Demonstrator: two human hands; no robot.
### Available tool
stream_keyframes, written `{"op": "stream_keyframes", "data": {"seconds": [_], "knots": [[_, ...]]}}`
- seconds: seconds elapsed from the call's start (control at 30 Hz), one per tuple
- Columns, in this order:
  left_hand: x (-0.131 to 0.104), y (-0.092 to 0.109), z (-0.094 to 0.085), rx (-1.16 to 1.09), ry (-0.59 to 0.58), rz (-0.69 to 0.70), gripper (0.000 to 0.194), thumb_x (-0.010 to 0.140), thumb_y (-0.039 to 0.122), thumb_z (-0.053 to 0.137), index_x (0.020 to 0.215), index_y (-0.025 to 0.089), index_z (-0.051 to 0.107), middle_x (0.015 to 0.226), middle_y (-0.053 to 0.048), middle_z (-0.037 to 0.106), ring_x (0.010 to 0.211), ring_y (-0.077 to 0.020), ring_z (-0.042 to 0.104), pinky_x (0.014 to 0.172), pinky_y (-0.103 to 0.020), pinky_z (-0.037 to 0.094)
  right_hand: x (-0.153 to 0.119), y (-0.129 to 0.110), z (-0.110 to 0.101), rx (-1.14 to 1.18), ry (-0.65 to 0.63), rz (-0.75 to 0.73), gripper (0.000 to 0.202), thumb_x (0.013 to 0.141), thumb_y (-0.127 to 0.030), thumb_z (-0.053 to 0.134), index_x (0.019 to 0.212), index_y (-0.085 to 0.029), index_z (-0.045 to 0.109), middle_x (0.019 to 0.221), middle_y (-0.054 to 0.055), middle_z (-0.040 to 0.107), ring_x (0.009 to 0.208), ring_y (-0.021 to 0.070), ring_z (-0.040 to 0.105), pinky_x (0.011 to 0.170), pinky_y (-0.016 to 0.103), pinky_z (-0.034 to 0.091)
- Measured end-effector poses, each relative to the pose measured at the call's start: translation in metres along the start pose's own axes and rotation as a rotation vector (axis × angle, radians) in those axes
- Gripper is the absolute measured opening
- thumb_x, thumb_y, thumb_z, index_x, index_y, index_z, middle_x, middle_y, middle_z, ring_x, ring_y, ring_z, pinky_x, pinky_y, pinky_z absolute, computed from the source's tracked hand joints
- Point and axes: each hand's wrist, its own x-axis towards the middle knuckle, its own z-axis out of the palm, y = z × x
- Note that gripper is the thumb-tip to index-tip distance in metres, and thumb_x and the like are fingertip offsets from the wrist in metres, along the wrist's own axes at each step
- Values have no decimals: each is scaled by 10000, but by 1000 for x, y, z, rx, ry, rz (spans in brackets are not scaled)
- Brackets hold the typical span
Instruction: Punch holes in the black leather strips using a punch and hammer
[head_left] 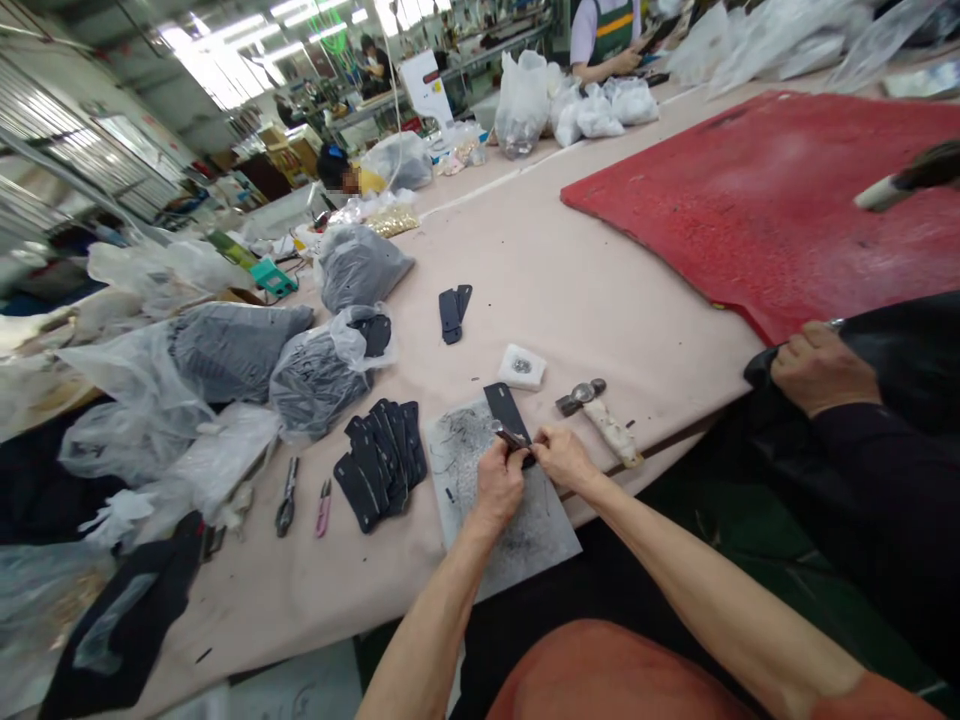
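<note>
My left hand (501,482) is closed, its thumb and fingers pinching a small dark piece with a shiny edge (511,436); its exact kind is hard to make out. My right hand (564,458) meets it from the other side, fingertips pressed together at the same piece. Just beyond them, a flat black tab (504,402) lies on a grey board (540,545) strewn with black specks and scraps. A white block with a dark smudge (523,367) sits past the board. To the right rests a hammer (609,425) with a wrapped handle.
Left of the board are a fan of black tabs (381,462), pink-handled snips (322,508) and pliers (286,497). Plastic bags of dark parts (322,375) line the left. Two more tabs (451,314) lie farther out. A red sheet (780,200) and another person's hand (823,368) are right.
</note>
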Motion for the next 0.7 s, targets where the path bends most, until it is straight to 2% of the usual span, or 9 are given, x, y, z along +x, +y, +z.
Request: {"op": "stream_keyframes", "data": {"seconds": [0.07,0.13,0.2,0.27,0.37,0.43,0.53,0.63,0.7], "knots": [[7,0,-3,-208,132,-143,147,839,308,565,866,182,636,863,-55,719,796,-195,691,759,-343,573,2,1,-2,-3,-3,11,119,806,-231,595,811,-166,694,768,76,710,772,191,637,681,264,378],[14,0,-13,-354,260,-256,220,822,384,574,847,167,602,829,-54,704,747,-197,693,691,-342,589,2,1,-5,-8,-2,24,100,788,-231,607,775,-165,682,752,79,702,759,194,629,672,269,368],[18,1,-30,-348,306,-309,270,797,426,590,839,160,587,791,-43,688,709,-194,689,652,-323,582,2,0,-6,-9,3,33,92,782,-227,609,758,-165,672,758,84,700,761,196,623,670,271,364],[15,2,-50,-168,276,-326,287,800,446,583,813,159,596,735,-32,674,669,-190,676,629,-295,555,2,0,-5,-3,6,38,88,783,-221,603,754,-167,665,763,83,698,763,195,620,672,271,365],[3,3,-74,330,196,-332,308,825,456,562,678,185,575,635,-29,637,656,-206,652,635,-286,492,2,1,-4,17,5,38,87,781,-213,598,730,-171,654,753,80,692,763,196,617,678,272,370],[-7,4,-82,630,115,-369,347,834,477,560,624,201,553,600,-37,614,674,-231,646,653,-301,461,2,1,-4,34,6,37,82,778,-207,595,733,-172,655,756,80,692,769,199,618,689,275,375],[-17,8,-82,879,89,-369,323,862,494,547,761,196,621,730,-80,663,765,-268,656,697,-332,454,1,1,-4,66,19,38,78,767,-193,593,778,-167,666,773,85,696,790,206,622,717,283,387],[-25,19,-70,1005,169,-156,282,886,417,551,973,161,630,980,-142,664,941,-300,629,789,-377,460,0,1,-5,119,27,47,88,723,-162,598,776,-165,669,754,78,690,790,208,621,722,283,396],[-31,26,-58,959,155,-26,220,894,349,553,974,156,624,1011,-137,646,972,-292,608,827,-389,461,0,2,-4,182,16,66,102,684,-143,592,753,-163,664,719,63,680,753,197,615,689,274,404]]}}
